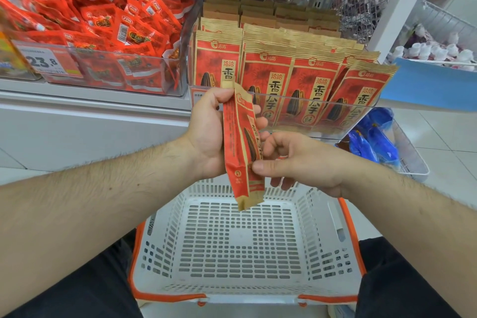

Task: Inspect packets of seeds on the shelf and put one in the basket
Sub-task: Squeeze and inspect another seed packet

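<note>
Two hands, left hand [209, 134] and right hand [296, 162], pinch one red-and-tan paper seed packet [241, 147] edge-on above the white perforated plastic basket's [165, 235] far rim; its slack, narrow edge grip could let it twist free.

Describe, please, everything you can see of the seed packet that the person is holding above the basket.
The seed packet is a long, flat pouch, red with tan kraft-paper-looking bands at both crimped ends, printed with a dark striped seed and characters. It looks sealed and is held roughly upright, turned nearly edge-on to the camera. The left hand grips its upper half from behind, and the right hand pinches its lower right edge with the thumb in front. It hangs in front of the shelf, its bottom end over the white basket, touching nothing else.
</note>
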`<state>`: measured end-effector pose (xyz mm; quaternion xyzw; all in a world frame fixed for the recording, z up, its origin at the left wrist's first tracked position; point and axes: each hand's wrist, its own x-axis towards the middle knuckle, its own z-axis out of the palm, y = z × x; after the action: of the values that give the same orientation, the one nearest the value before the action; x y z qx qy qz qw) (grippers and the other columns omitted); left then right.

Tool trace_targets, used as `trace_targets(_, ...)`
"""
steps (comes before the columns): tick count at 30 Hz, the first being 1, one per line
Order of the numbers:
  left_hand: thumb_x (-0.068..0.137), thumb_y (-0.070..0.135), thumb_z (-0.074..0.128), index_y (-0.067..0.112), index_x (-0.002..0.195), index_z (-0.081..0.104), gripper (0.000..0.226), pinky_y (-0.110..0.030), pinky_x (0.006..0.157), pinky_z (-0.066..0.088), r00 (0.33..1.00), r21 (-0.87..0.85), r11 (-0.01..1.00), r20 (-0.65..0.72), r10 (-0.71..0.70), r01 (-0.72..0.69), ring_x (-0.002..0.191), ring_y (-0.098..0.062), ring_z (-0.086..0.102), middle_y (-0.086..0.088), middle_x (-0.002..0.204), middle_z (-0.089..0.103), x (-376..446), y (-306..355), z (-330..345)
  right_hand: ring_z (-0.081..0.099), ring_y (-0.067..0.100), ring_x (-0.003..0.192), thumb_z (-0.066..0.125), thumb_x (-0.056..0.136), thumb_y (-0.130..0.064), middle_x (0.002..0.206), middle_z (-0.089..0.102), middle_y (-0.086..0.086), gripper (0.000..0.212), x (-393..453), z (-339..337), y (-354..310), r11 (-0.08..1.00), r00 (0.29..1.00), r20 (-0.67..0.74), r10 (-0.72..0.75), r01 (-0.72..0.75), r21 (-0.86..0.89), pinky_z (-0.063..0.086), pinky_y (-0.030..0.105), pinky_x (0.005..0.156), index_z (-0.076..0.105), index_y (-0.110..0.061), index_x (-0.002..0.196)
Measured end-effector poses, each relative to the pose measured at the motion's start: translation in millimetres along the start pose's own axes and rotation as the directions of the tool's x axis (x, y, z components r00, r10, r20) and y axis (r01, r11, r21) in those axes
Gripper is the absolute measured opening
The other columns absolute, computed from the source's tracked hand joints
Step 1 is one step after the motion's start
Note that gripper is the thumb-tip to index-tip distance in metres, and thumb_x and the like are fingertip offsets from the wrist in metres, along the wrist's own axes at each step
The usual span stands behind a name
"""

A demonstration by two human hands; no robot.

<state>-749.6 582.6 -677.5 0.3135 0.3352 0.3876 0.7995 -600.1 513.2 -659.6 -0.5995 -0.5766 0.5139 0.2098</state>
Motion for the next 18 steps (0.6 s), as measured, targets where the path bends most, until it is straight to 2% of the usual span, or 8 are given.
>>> trace_targets(2,0.092,0.048,0.035,-0.001,0.114,0.063,0.061,-0.048,0.101,0.047,0.999,-0.015,1.0,0.05,-0.002,0.003,0.09,-0.035,0.066,-0.022,0.101,0.068,-0.1,2.3,0.5,0.056,0.015,0.061,0.078,0.061,-0.037,0.071,0.063,-0.002,0.052,1.0,0.6,1.7,0.993,1.0,-0.002,0.021,-0.021,0.119,0.042,0.03,0.057,0.048,-0.014,0.097)
trace_targets(4,0.093,0.048,0.033,-0.003,0.123,0.06,0.066,-0.048,0.1,0.047,0.996,-0.017,1.0,0.086,-0.02,0.022,0.101,-0.039,0.062,-0.027,0.112,0.066,-1.8,4.8,0.2,0.052,0.015,0.055,0.077,0.061,-0.036,0.069,0.064,0.0,0.06,2.7,2.3,3.1,0.975,1.0,0.011,0.015,-0.017,0.223,0.038,0.029,0.054,0.05,-0.012,0.109)
trace_targets(7,0.096,0.045,0.031,-0.006,0.131,0.054,0.066,-0.055,0.104,0.041,0.993,0.018,1.0,0.119,0.005,-0.007,0.106,-0.039,0.054,-0.027,0.118,0.057,-3.3,6.2,0.5,0.052,0.016,0.054,0.08,0.061,-0.037,0.077,0.069,0.006,0.064,3.9,3.9,2.4,0.978,1.0,-0.009,0.012,-0.009,0.21,0.041,0.028,0.052,0.058,-0.013,0.116)
trace_targets(10,0.103,0.041,0.032,0.0,0.122,0.061,0.054,-0.058,0.101,0.045,0.991,0.088,0.988,0.059,0.12,-0.125,0.105,-0.041,0.062,-0.025,0.116,0.063,-2.0,5.1,1.5,0.056,0.018,0.057,0.084,0.068,-0.03,0.076,0.071,0.006,0.043,4.2,5.1,0.4,0.987,0.993,-0.115,0.004,0.014,0.158,0.043,0.028,0.051,0.065,-0.014,0.103)
trace_targets(13,0.108,0.037,0.03,0.008,0.121,0.063,0.045,-0.049,0.091,0.056,0.975,0.217,0.953,-0.023,0.22,-0.21,0.104,-0.032,0.07,-0.014,0.111,0.073,1.7,4.6,0.5,0.058,0.011,0.054,0.083,0.076,-0.018,0.071,0.072,-0.001,0.022,5.5,7.0,2.3,0.987,0.978,-0.204,-0.052,0.081,0.139,0.045,0.026,0.049,0.068,-0.017,0.092)
trace_targets(16,0.109,0.034,0.03,0.011,0.119,0.062,0.04,-0.049,0.091,0.056,0.965,0.301,0.923,-0.029,0.259,-0.239,0.103,-0.03,0.071,-0.014,0.111,0.073,3.5,4.7,-1.0,0.056,0.015,0.054,0.074,0.086,-0.023,0.07,0.071,0.001,0.008,7.5,5.5,4.2,0.985,0.958,-0.275,-0.079,0.118,0.128,0.045,0.028,0.052,0.07,-0.018,0.092)
trace_targets(18,0.108,0.035,0.031,0.013,0.117,0.063,0.039,-0.047,0.092,0.056,0.966,0.34,0.91,-0.018,0.258,-0.237,0.103,-0.028,0.071,-0.012,0.111,0.074,4.2,4.5,-1.7,0.056,0.012,0.051,0.069,0.091,-0.021,0.071,0.07,0.004,0.009,8.5,3.8,4.4,0.978,0.939,-0.326,-0.106,0.157,0.134,0.044,0.024,0.049,0.07,-0.015,0.098)
